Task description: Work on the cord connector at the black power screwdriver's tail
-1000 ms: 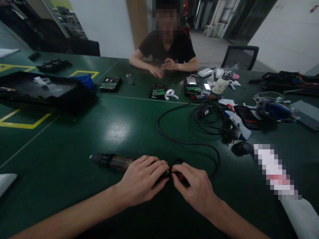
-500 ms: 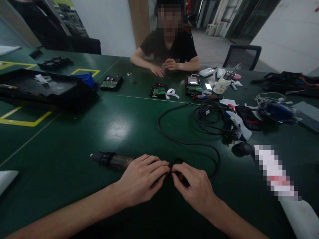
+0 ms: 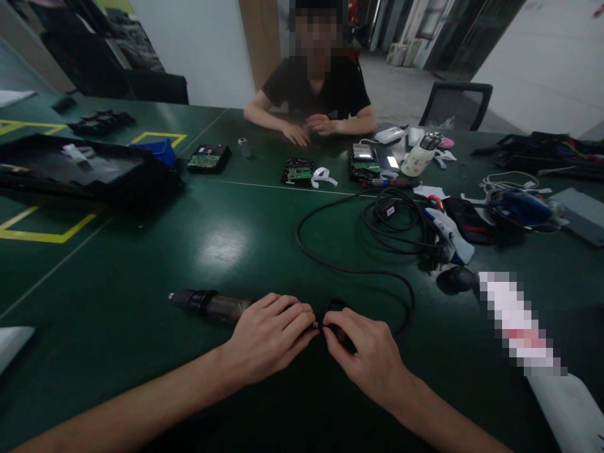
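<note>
A dark cylindrical tool [image 3: 207, 303] with a clear barrel lies flat on the green table [image 3: 141, 270], its tip pointing left. My left hand [image 3: 271, 336] is closed over its right end. My right hand [image 3: 365, 355] pinches the end of a black cable [image 3: 358, 272] right beside the tool's end, fingertips of both hands almost touching. The joint between cable and tool is mostly hidden by my fingers. The cable loops away to the right and back toward a coiled bundle [image 3: 396, 217].
A person [image 3: 318, 88] sits across the table, hands together. Circuit boards [image 3: 298, 171], a black open case [image 3: 80, 167], a blue bin [image 3: 160, 151], a white-blue tool [image 3: 448, 234], a black mouse [image 3: 455, 278] and cluttered cables lie around. An empty chair [image 3: 455, 104] stands far right.
Almost nothing differs. My two hands stay together at the tool's end, fingertips shifting slightly closer; the view has nudged a little.
</note>
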### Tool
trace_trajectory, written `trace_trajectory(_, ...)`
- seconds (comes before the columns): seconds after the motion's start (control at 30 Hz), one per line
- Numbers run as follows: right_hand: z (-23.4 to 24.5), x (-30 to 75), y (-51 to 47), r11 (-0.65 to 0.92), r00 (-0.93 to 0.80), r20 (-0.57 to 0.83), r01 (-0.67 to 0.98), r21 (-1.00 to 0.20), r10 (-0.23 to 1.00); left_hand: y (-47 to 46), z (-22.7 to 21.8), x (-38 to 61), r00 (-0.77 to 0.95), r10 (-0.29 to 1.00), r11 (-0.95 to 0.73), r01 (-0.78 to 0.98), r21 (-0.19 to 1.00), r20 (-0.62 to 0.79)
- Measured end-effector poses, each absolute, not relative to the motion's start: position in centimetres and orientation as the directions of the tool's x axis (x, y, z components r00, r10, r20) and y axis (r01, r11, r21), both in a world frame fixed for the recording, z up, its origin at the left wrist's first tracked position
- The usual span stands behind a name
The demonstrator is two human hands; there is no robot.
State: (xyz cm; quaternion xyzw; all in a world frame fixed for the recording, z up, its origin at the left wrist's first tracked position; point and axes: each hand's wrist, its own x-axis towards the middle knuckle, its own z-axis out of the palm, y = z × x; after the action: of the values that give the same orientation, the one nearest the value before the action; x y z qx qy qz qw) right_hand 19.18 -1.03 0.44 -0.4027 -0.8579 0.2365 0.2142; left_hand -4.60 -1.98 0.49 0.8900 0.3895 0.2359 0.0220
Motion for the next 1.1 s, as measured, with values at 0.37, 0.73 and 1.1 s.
trace_trajectory(0.37, 0.38, 19.25, -1.02, 0.565, -0.585, 0.176, 0.592, -0.575, 0.792, -2.0, 0.15, -4.65, 0.596, 0.682, -0.709, 0.68, 0.185, 0.425)
trace_trajectory(0.73, 0.53, 19.17, -1.02, 0.56, -0.585, 0.171, 0.588, -0.584, 0.793, -2.12, 0.32, -4.65, 0.597, 0.69, -0.703, 0.687, 0.183, 0.41)
trace_trajectory(1.1, 0.44, 19.29, -1.06, 0.558, -0.59, 0.154, 0.599, -0.574, 0.792, -2.07, 0.42, -4.56, 0.598, 0.688, -0.707, 0.68, 0.194, 0.41)
